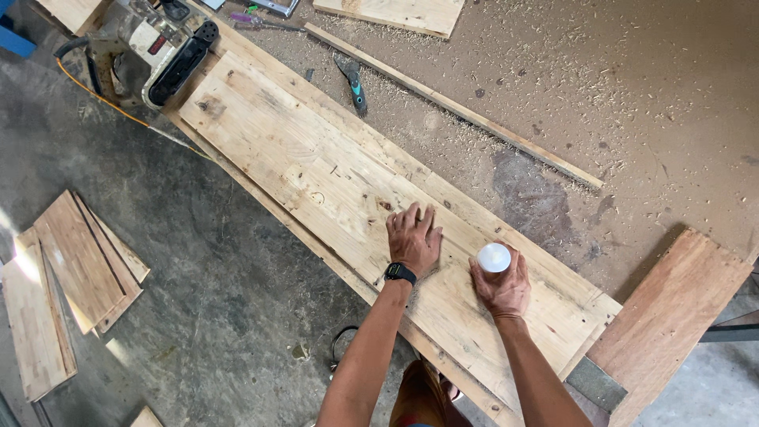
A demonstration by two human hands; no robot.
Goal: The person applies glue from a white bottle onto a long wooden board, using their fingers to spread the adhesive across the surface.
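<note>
The left hand (413, 237) lies flat and open on the plank (332, 170); the right hand (502, 286) grips a white bottle (494, 257) upright near the plank's near right end. Best to keep that palm pressing firmly. The plank's long axis runs far-left to near-right along the counter (648, 95).

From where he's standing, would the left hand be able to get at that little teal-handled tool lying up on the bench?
Probably not without leaning: the left hand lies flat on the wide plank, and the teal-handled tool lies well beyond it, though nothing blocks the way.
</note>
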